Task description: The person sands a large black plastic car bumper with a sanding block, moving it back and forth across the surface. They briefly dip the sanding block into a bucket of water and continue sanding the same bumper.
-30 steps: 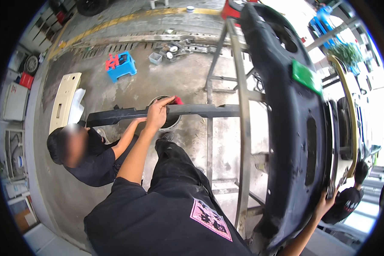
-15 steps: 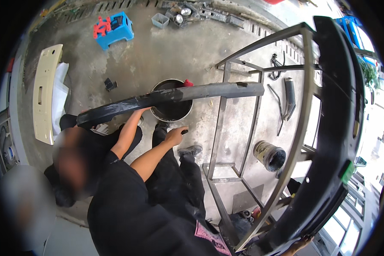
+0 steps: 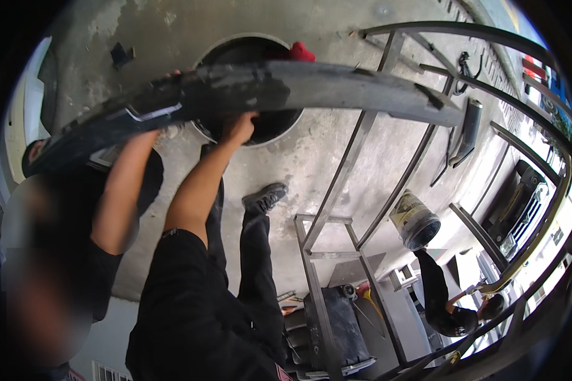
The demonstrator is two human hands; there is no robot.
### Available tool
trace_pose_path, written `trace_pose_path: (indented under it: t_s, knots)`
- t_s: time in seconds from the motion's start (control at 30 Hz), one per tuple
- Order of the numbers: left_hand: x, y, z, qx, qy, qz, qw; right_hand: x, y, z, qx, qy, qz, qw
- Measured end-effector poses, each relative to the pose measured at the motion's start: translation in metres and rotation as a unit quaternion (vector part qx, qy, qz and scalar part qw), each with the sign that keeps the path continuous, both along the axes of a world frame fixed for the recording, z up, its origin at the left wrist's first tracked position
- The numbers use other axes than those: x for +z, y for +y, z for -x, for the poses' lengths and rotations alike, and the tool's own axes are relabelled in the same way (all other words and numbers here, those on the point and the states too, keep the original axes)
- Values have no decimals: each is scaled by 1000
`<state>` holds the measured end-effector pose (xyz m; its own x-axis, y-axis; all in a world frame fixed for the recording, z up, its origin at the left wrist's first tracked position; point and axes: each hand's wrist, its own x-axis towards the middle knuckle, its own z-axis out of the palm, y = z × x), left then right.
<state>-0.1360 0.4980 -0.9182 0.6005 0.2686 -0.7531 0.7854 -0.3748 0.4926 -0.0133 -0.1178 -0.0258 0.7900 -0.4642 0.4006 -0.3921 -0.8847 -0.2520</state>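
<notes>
Currently, the left hand is at the near edge of the dark bar, above the tub; whether its fingers grasp is unclear.

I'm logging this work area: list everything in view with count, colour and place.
Long bar: 1, black and grey, across the tub
Tub: 1, dark inside, pale rim, upper centre
Red item: 1, red, by tub's rim
Metal frame: 1, grey, right half
Bucket: 1, whitish, dark mouth, right of centre
Tube: 1, black, floor, right
Pale panel: 1, cream, left edge
Dark scrap: 1, black, floor upper left
Dark panel: 1, black, lower centre
People nearby: at least 2, dark clothing, left and lower right
Own shoe: 1 clear, black, centre floor
Left hand: 1, bare, at the bar's near edge
Right hand: not in view
</notes>
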Motion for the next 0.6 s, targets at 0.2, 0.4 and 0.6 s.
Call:
trace_pose_path:
  t_s: [0.2,0.4,0.6]
  knots:
    - [-83,11,-12,-142,0,-221,965,-25,10,-41,28,27,21,999]
    - [-129,7,-12,-359,194,-116,906,-73,-4,-66,40,39,16,998]
    - [-138,0,4,-240,164,-114,950,-87,-9,-75,46,43,25,998]
